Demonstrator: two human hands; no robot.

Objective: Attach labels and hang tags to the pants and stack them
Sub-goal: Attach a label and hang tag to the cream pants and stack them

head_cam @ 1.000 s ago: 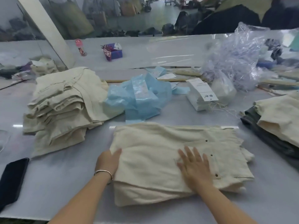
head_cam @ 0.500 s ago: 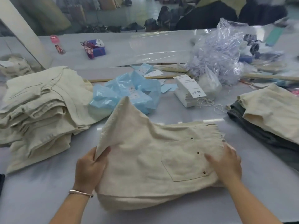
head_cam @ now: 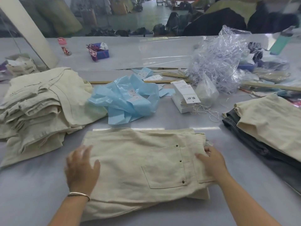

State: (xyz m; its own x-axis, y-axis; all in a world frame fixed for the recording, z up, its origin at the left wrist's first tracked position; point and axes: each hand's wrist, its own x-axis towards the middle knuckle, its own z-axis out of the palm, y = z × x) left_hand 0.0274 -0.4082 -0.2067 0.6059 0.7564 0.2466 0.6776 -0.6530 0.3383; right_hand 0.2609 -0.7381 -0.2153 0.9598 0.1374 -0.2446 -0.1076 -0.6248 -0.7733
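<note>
Folded cream pants [head_cam: 143, 168] lie flat at the near edge of the table [head_cam: 162, 118], pocket side up. The left hand [head_cam: 81, 168] rests on their left end, fingers spread and loosely straight, blurred at the tips. The right hand [head_cam: 211, 162] is at their right end, waistband side, thumb on top of the cloth; the other fingers are partly hidden by a fold, so whether they pinch it cannot be told. A stack of cream pants [head_cam: 37, 108] sits at the left edge; a second stack [head_cam: 268, 126], cream over grey, at the right edge. Hang tags [head_cam: 185, 97] with loose strings lie mid-table, beside crumpled blue plastic [head_cam: 125, 100] and clear plastic [head_cam: 218, 62].
</note>
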